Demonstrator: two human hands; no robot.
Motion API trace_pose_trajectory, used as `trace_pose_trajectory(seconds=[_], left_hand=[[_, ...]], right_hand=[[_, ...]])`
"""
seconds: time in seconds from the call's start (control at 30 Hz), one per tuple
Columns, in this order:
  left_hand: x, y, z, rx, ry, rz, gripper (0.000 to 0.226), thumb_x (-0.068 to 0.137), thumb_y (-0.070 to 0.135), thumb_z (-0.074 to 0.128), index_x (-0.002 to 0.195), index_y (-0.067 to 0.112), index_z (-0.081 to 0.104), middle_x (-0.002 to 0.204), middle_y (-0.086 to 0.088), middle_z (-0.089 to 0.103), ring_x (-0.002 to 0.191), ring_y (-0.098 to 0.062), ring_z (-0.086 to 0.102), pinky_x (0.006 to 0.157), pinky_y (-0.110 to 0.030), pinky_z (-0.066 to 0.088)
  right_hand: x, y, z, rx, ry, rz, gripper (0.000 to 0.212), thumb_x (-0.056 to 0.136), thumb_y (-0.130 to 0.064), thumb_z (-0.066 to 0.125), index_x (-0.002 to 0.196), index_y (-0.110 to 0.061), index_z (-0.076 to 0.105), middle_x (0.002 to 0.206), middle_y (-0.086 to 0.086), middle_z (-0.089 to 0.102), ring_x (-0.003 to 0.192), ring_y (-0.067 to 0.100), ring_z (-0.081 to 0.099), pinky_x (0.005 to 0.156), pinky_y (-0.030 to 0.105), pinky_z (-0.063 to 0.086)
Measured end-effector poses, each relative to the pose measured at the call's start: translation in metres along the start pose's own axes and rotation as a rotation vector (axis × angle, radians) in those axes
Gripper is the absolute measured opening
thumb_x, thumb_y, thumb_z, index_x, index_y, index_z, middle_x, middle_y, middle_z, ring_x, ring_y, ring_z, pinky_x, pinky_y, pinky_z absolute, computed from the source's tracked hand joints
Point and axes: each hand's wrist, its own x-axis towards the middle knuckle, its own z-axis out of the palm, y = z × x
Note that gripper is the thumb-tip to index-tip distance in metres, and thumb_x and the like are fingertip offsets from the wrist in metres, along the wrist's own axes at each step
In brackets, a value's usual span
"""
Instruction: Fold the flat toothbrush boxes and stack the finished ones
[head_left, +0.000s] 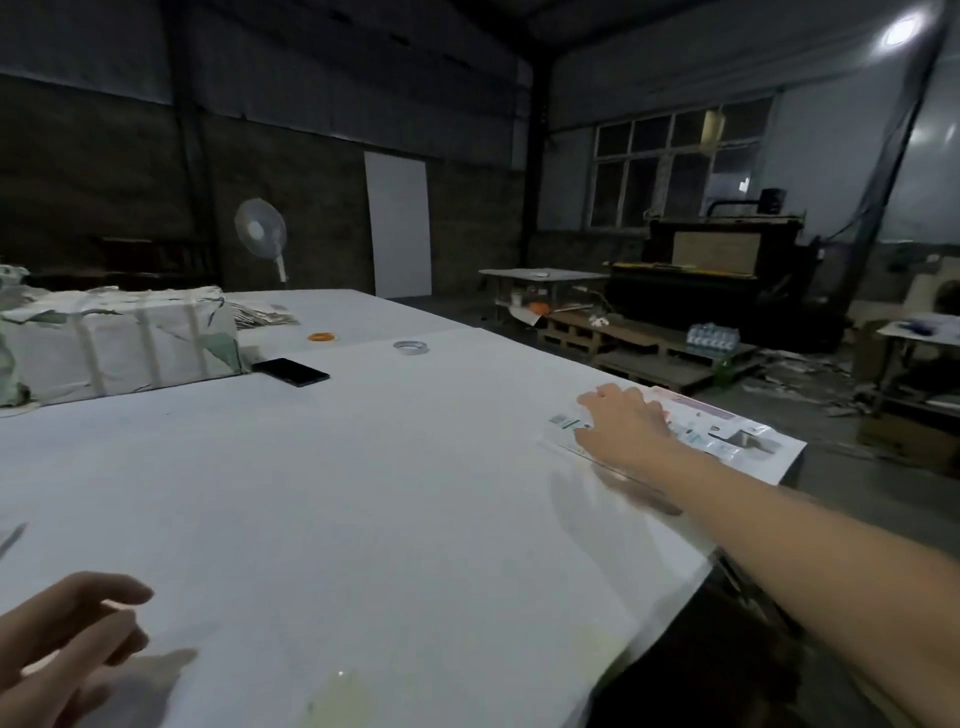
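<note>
The right grip (621, 421) lies flat with fingers spread on the flat toothbrush boxes (727, 428) at the counter's (363, 467) far right edge; careless dragging could tip overhanging sheets off. The left grip (67, 639) hovers loosely, holding nothing.

- Right hand (621, 423) lay flat, fingers spread, on flat toothbrush boxes (722, 428) at the far right corner of the white table (363, 493).
- Left hand (67, 647) hovered low at the near left, fingers loosely curled, holding nothing.
- Black phone (291, 372), orange tape roll (321, 337), clear tape roll (411, 346) sat mid-table.
- Wrapped bundle (119, 340) sat far left; standing fan (261, 232) behind it.
</note>
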Motion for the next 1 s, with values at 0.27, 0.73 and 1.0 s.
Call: trace_pose_trajectory(seconds=[0.27, 0.73, 1.0], left_hand=[[0.006, 0.02, -0.028, 0.703, 0.09, 0.395, 0.039, 0.088, 0.011, 0.072, 0.093, 0.049, 0.063, 0.08, 0.014, 0.069, 0.036, -0.018, 0.057, 0.053, -0.023, 0.046], [0.019, 0.019, -0.077, 1.239, 0.332, 0.197, 0.04, 0.094, 0.031, 0.06, 0.132, 0.025, 0.053, 0.128, -0.001, 0.06, 0.123, -0.026, 0.047, 0.104, -0.04, 0.037], [0.018, 0.022, -0.089, 1.402, 0.204, 0.022, 0.049, 0.097, 0.026, 0.047, 0.144, 0.03, 0.036, 0.118, -0.004, 0.063, 0.101, -0.029, 0.061, 0.081, -0.039, 0.048]], right_hand=[[-0.083, -0.193, -0.013, 0.487, -0.139, -0.627, 0.04, 0.094, -0.038, 0.056, 0.134, -0.032, 0.055, 0.144, -0.006, 0.048, 0.132, 0.019, 0.041, 0.111, 0.041, 0.033], [-0.145, -0.339, 0.027, 0.955, -0.205, -0.883, 0.017, 0.087, -0.019, 0.059, 0.089, -0.029, 0.072, 0.086, -0.015, 0.067, 0.086, 0.004, 0.059, 0.08, 0.021, 0.046], [-0.142, -0.337, 0.029, 1.169, -0.322, -0.798, 0.027, 0.089, -0.011, 0.061, 0.075, -0.034, 0.066, 0.062, -0.022, 0.062, 0.055, -0.003, 0.056, 0.059, 0.009, 0.041]])
